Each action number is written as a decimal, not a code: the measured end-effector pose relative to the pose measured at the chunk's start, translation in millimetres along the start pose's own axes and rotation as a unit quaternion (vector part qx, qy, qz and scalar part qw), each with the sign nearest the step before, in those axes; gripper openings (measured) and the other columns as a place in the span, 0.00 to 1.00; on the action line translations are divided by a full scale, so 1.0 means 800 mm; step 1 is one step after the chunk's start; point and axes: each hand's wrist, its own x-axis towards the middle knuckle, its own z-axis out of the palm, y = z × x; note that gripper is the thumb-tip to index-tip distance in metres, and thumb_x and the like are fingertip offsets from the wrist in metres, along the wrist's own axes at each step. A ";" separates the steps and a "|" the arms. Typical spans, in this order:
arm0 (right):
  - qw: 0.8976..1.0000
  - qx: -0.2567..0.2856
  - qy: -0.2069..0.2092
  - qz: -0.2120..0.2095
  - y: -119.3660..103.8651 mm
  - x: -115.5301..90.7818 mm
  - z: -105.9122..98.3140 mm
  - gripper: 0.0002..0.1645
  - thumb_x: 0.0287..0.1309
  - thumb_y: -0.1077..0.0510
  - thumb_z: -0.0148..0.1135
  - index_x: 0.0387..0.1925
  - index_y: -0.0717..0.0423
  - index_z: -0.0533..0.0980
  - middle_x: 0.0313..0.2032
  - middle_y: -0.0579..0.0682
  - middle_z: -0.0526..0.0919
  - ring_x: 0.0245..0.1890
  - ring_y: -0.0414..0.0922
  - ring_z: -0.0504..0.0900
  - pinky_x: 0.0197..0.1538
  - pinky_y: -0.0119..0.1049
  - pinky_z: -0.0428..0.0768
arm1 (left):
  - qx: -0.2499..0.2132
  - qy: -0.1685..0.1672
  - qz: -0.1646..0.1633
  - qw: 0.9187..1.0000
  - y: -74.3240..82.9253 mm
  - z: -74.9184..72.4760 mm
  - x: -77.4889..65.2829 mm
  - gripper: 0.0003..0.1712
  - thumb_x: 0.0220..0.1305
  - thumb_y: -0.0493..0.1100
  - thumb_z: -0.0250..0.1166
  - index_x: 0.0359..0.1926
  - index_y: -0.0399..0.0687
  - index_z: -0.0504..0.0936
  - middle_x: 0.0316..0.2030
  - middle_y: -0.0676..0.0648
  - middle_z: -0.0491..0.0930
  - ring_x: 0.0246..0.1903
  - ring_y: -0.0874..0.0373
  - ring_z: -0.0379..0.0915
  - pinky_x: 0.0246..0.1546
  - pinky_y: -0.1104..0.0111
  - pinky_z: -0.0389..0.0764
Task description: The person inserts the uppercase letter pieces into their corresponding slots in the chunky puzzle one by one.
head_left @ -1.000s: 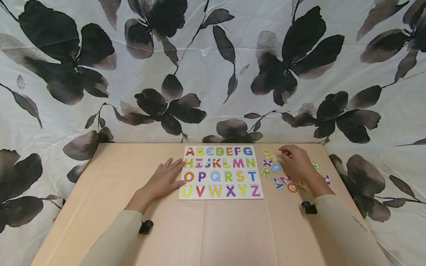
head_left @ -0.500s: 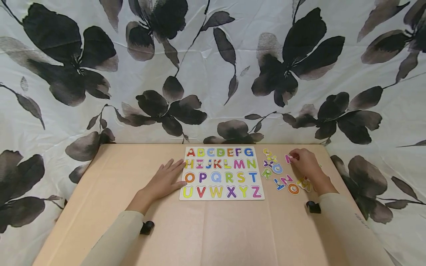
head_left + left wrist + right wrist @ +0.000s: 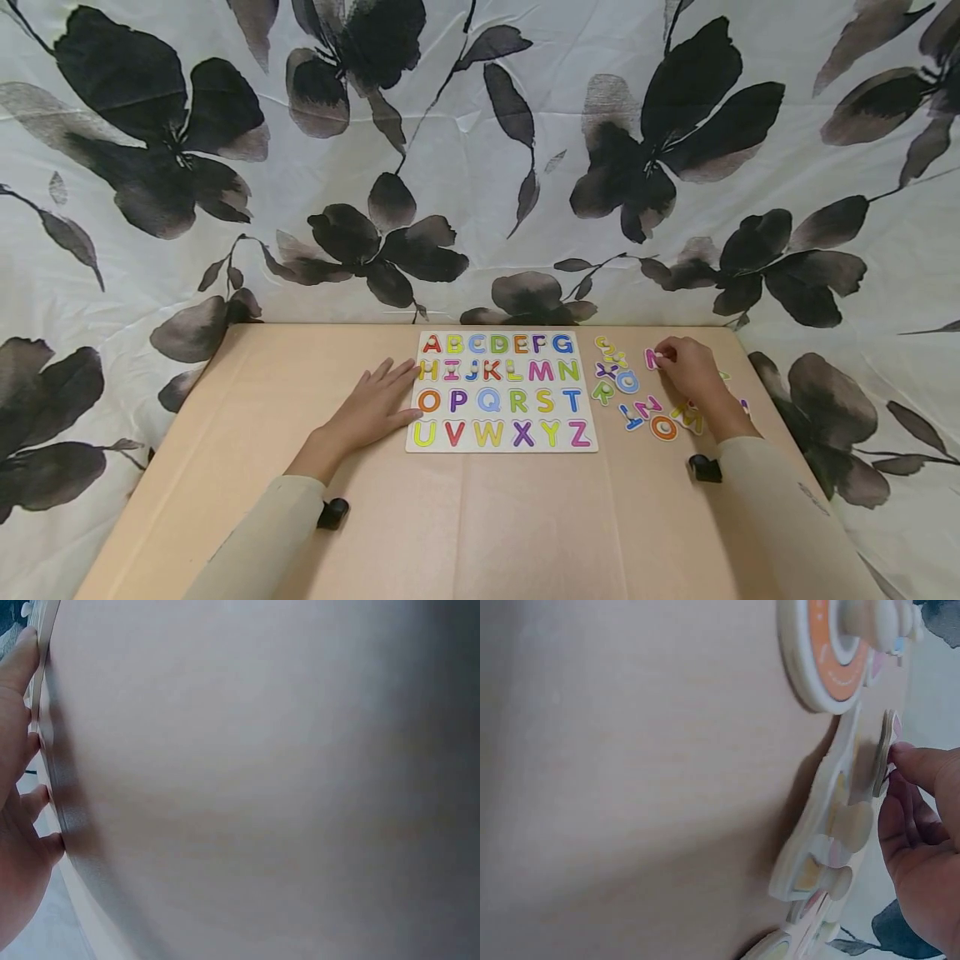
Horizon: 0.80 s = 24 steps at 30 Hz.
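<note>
Here's the change: a second ago the right hand (image 3: 686, 371) hovered with no piece showing at its fingertips; now I see a pink letter (image 3: 651, 359) pinched between thumb and fingers, at about three o'clock of the board (image 3: 505, 447). I can't read that letter. Hand and piece have barely shifted over the last half second. The orange O (image 3: 663, 427) lies at the hand's seven o'clock, among the loose letters (image 3: 647, 407). Over at nine o'clock, the left hand (image 3: 375, 404) keeps its fingers straight, touching the board's edge, gripping nothing. My judgement: one piece is picked out, not yet at the board.
</note>
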 end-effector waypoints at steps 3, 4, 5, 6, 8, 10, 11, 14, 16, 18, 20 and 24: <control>1.000 0.002 0.015 -0.010 -0.005 -0.002 -0.004 0.12 0.71 0.62 0.62 0.51 0.66 0.79 0.42 0.63 0.78 0.42 0.56 0.75 0.50 0.51 0.80 | 0.000 0.000 0.000 1.000 0.000 0.000 0.000 0.47 0.69 0.63 0.65 0.80 0.50 0.62 0.80 0.45 0.58 0.80 0.34 0.46 0.75 0.32 0.50; 1.000 0.005 0.017 -0.013 -0.008 -0.003 -0.005 0.12 0.71 0.61 0.62 0.50 0.65 0.79 0.42 0.62 0.78 0.42 0.56 0.75 0.50 0.50 0.80 | 0.000 0.001 0.000 1.000 0.000 0.000 0.000 0.47 0.69 0.63 0.65 0.80 0.50 0.62 0.80 0.45 0.58 0.80 0.34 0.46 0.75 0.31 0.50; 1.000 0.010 0.017 -0.015 -0.012 -0.005 -0.006 0.12 0.72 0.61 0.62 0.50 0.65 0.79 0.41 0.61 0.78 0.42 0.55 0.75 0.49 0.50 0.79 | -0.002 -0.002 -0.003 1.000 0.000 0.000 0.000 0.47 0.68 0.64 0.65 0.80 0.50 0.61 0.80 0.45 0.58 0.80 0.34 0.46 0.75 0.32 0.50; 1.000 0.014 0.017 -0.020 -0.017 -0.006 -0.007 0.12 0.71 0.60 0.63 0.50 0.64 0.79 0.41 0.61 0.78 0.42 0.55 0.75 0.49 0.49 0.79 | -0.002 -0.004 -0.006 1.000 -0.001 0.000 0.000 0.47 0.68 0.64 0.65 0.80 0.51 0.61 0.80 0.46 0.57 0.80 0.35 0.45 0.75 0.32 0.50; 0.999 0.026 0.012 -0.021 -0.028 -0.010 -0.008 0.11 0.72 0.59 0.62 0.49 0.63 0.79 0.41 0.60 0.78 0.43 0.55 0.75 0.50 0.48 0.80 | -0.004 -0.009 -0.011 1.000 -0.001 0.001 0.000 0.47 0.68 0.64 0.65 0.80 0.52 0.60 0.81 0.46 0.57 0.80 0.36 0.44 0.76 0.32 0.49; 0.999 0.037 0.006 -0.020 -0.039 -0.013 -0.007 0.11 0.73 0.57 0.61 0.49 0.61 0.79 0.42 0.59 0.78 0.43 0.54 0.75 0.50 0.47 0.80 | -0.004 -0.011 -0.012 1.000 -0.001 0.001 0.001 0.48 0.68 0.65 0.64 0.81 0.52 0.60 0.81 0.47 0.56 0.81 0.36 0.44 0.76 0.33 0.48; 0.999 0.042 0.005 -0.023 -0.044 -0.015 -0.007 0.11 0.73 0.57 0.61 0.49 0.60 0.79 0.42 0.58 0.78 0.43 0.54 0.75 0.50 0.46 0.80 | -0.005 -0.014 -0.014 1.000 -0.001 0.001 0.001 0.48 0.68 0.66 0.64 0.81 0.53 0.60 0.81 0.47 0.56 0.81 0.36 0.43 0.76 0.33 0.48; 0.998 0.048 0.002 -0.029 -0.060 -0.018 -0.002 0.10 0.73 0.56 0.62 0.48 0.58 0.79 0.40 0.56 0.78 0.42 0.52 0.75 0.47 0.43 0.80 | -0.007 -0.014 -0.011 1.000 -0.001 0.002 0.002 0.48 0.69 0.66 0.63 0.81 0.52 0.60 0.81 0.47 0.56 0.81 0.36 0.43 0.76 0.33 0.48; 0.998 0.047 0.001 -0.041 -0.072 -0.018 0.003 0.10 0.72 0.57 0.63 0.48 0.58 0.79 0.39 0.55 0.79 0.42 0.51 0.75 0.46 0.41 0.80 | -0.007 -0.015 -0.012 1.000 -0.001 0.002 0.001 0.48 0.69 0.66 0.63 0.81 0.53 0.59 0.81 0.47 0.55 0.81 0.36 0.43 0.76 0.33 0.47; 0.997 0.048 -0.001 -0.054 -0.084 -0.017 0.010 0.10 0.70 0.57 0.65 0.47 0.59 0.80 0.38 0.54 0.79 0.40 0.50 0.75 0.44 0.39 0.80 | -0.007 -0.013 -0.012 1.000 -0.001 0.001 0.001 0.48 0.69 0.66 0.64 0.81 0.52 0.59 0.81 0.47 0.56 0.81 0.36 0.43 0.76 0.33 0.47; 0.996 0.049 -0.003 -0.069 -0.097 -0.015 0.016 0.10 0.69 0.58 0.67 0.46 0.59 0.80 0.36 0.53 0.79 0.39 0.49 0.76 0.43 0.38 0.79 | -0.006 -0.012 -0.011 1.000 -0.001 0.000 0.001 0.48 0.68 0.65 0.64 0.81 0.52 0.60 0.81 0.47 0.56 0.81 0.36 0.43 0.76 0.33 0.47; 0.993 0.066 -0.014 -0.093 -0.123 -0.013 0.028 0.08 0.67 0.60 0.68 0.44 0.59 0.80 0.34 0.52 0.79 0.37 0.48 0.75 0.38 0.35 0.78 | -0.006 -0.015 -0.010 1.000 0.000 -0.001 0.001 0.48 0.68 0.66 0.64 0.81 0.52 0.59 0.81 0.47 0.56 0.81 0.36 0.43 0.76 0.33 0.47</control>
